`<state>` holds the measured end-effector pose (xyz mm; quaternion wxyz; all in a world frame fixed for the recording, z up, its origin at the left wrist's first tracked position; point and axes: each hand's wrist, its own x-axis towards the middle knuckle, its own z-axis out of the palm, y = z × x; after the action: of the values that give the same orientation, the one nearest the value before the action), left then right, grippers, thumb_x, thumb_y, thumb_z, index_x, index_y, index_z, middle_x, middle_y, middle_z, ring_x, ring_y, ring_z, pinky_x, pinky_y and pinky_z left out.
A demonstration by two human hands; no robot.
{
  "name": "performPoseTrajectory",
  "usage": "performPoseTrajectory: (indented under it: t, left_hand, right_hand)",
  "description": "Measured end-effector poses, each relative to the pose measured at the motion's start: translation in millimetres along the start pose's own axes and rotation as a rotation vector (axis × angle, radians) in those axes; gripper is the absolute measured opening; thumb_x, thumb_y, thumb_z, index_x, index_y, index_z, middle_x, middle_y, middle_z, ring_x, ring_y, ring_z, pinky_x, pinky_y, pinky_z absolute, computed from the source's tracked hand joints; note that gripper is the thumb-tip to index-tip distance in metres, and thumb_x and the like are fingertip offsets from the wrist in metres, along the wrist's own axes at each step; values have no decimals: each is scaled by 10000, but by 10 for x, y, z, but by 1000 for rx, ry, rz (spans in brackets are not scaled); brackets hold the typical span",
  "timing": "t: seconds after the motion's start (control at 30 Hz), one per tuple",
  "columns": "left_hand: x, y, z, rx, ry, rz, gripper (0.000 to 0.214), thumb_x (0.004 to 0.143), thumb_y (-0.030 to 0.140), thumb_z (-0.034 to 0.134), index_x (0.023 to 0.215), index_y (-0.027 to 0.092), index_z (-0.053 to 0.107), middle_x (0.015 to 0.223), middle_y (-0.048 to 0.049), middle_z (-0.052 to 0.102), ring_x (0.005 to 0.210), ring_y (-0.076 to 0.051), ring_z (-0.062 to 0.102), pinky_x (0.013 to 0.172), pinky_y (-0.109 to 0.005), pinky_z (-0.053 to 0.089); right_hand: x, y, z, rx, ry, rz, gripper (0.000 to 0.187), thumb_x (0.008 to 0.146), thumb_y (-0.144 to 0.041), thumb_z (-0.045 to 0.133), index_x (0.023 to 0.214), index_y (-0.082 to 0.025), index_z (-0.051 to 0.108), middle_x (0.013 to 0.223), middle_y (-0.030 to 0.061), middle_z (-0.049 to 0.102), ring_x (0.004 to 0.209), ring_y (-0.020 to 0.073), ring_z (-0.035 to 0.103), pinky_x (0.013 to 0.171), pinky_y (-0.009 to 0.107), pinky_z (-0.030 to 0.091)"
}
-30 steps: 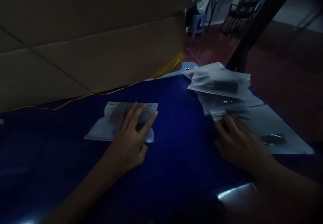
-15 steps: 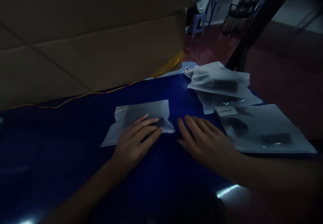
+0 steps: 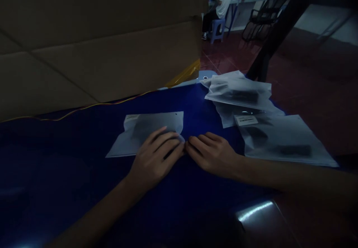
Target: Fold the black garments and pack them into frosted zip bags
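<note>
A frosted plastic zip bag [image 3: 134, 136] with a dark item inside and a small label at its upper left lies flat on the blue table [image 3: 167, 210]. My left hand [image 3: 156, 154] rests over the bag's lower right part, its fingers curled down and closed on the edge there. At the same corner, my right hand [image 3: 209, 153] is closed in a pinch, fingertips almost touching those of my left. Both hands cover the corner, so the exact grip is hidden.
More frosted bags [image 3: 237, 93] are piled at the right, and a larger labelled one [image 3: 282, 140] lies in front of them. A cardboard box [image 3: 112, 61] stands along the back, with thin yellow wires [image 3: 75, 110] at its base. A person [image 3: 222, 0] sits far behind.
My right hand has moved left from the bare table to the bag's corner and closed. My left hand has shifted slightly right, and its fingers have curled more. The view has shifted a little.
</note>
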<state>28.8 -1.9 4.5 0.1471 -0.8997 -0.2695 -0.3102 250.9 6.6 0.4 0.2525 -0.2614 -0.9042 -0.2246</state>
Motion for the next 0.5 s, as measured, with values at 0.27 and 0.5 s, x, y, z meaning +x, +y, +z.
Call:
performPoseTrajectory:
  t: [0.27,0.5]
  left_hand:
    - [-10,-52,-37,38,-9,78,162,962,57,673,1045,194,700,931,21,798,967,-190,759,972,-454,598]
    - [-117,-192,-177,108,-108,3,183,959,77,673,1081,211,703,984,0,782,1057,-227,719,949,-429,569]
  right_hand:
    - [-54,-29,-84,19,-116,-19,235,943,-33,554,829,-133,734,743,23,665,626,150,544,619,305,386]
    - [-99,147,-174,-36,-342,34,175,870,-15,607,849,-134,733,811,49,681,732,190,584,679,330,392]
